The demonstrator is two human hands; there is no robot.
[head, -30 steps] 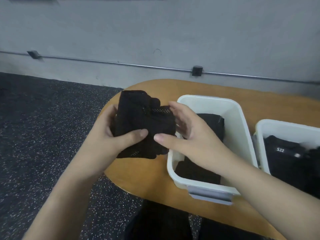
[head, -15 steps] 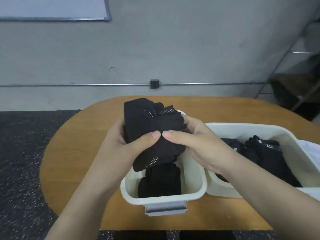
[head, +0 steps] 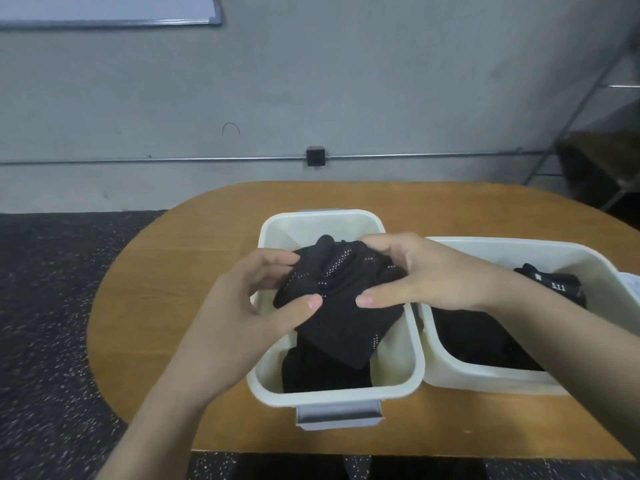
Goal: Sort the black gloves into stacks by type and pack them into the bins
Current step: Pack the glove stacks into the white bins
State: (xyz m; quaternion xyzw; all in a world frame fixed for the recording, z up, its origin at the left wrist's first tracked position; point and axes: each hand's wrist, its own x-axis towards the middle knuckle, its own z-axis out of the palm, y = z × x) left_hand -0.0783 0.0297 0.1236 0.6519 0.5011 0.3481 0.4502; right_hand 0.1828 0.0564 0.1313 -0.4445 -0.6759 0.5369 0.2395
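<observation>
gloves [head: 341, 299] | both hands gripping | above left bin [head: 398, 393]

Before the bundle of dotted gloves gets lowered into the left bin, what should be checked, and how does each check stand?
1. Grip on the bundle of dotted gloves: left hand and right hand both pinch it, thumbs on top. Ok.
2. Bundle above the left bin, inside its rim: ok.
3. Room in that bin: black gloves already lie at its bottom, with the walls showing above them. Ok.
4. Same type as the gloves below: those show no clear pattern. Cannot tell.
5. Right bin holds other gloves, one marked 5.11: kept apart. Ok.
6. Bundle tidy: one corner hangs loose toward the near side. Not ok.
</observation>
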